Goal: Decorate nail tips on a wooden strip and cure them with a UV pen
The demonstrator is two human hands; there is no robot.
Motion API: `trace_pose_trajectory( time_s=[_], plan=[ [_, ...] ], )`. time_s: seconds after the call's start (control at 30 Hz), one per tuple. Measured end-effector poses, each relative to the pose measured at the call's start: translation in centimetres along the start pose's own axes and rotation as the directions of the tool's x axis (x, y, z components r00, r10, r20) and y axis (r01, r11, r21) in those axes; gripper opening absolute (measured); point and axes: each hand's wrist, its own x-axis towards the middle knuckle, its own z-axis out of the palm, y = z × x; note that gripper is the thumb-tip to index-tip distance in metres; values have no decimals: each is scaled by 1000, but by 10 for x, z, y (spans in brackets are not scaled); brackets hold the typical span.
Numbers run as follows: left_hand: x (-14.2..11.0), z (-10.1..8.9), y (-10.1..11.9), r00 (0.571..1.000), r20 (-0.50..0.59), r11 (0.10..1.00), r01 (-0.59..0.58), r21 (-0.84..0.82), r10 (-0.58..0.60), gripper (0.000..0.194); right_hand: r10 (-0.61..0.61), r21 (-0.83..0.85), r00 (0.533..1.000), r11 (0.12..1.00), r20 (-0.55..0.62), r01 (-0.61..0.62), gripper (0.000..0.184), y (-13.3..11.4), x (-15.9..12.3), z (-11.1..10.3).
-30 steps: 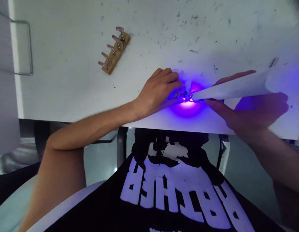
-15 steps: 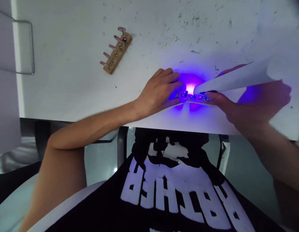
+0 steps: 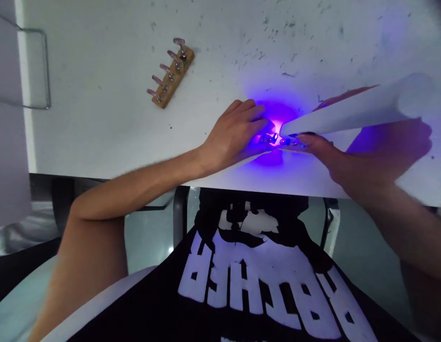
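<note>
My right hand (image 3: 352,152) is closed around a white handheld UV lamp (image 3: 349,114), its lit end tipped down and to the left. Violet light falls on a nail tip stand (image 3: 290,147), a narrow strip with small metal holders, lying near the table's front edge. My left hand (image 3: 238,130) has its fingers closed on the left end of this stand, which they partly hide. Lamp head and left fingertips are close together, with a bright glow between them. Glare hides the nail tips at that spot.
A second, wooden nail tip stand (image 3: 174,78) with several pink nail tips stands farther back, left of centre. The white table (image 3: 110,95) has dark specks and paint marks. At the far left is a bent metal rod (image 3: 47,71). A chair armrest (image 3: 180,209) sits below the front edge.
My right hand has shifted the UV lamp slightly left along the stand, and the bright glow moved with it toward my left fingers. My left hand stays almost in place.
</note>
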Motion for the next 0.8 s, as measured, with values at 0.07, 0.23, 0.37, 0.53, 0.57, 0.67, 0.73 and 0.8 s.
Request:
trace_pose_trajectory(
  time_s=[0.07, 0.23, 0.37, 0.53, 0.57, 0.67, 0.73, 0.8],
  plan=[
    [0, 0, 0, 1000, 8, 1000, 2, 3, -2, 29, -42, -69, 999, 997, -18, 40, 79, -3, 4, 3],
    [1, 0, 2, 1000, 20, 1000, 8, -1, -8, 32, -61, -61, 993, 997, -104, 55, 70, 0, 7, 9],
    [0, 2, 1, 1000, 14, 1000, 6, 12, -6, 33, -39, 175, 995, 983, -89, 55, 69, 10, 8, 13],
    [-1, 4, -1, 1000, 0, 1000, -12, 23, 12, 33, -42, 177, 993, 982, -107, 60, 72, 9, 9, 13],
    [-1, 4, -1, 1000, -1, 1000, -14, 23, 14, 34, -42, 175, 995, 983, -91, 58, 72, 9, 8, 12],
    [0, 3, -1, 1000, 4, 1000, -15, 20, 15, 36, -58, 131, 995, 989, -87, 69, 71, 7, 7, 11],
    [0, 1, 0, 1000, 6, 1000, -8, 16, 8, 36, -65, 82, 994, 994, -88, 72, 72, 6, 7, 11],
    [1, 0, 1, 1000, 10, 1000, -4, 9, 3, 34, -55, 37, 995, 998, -80, 58, 73, 5, 7, 9]
  ],
)
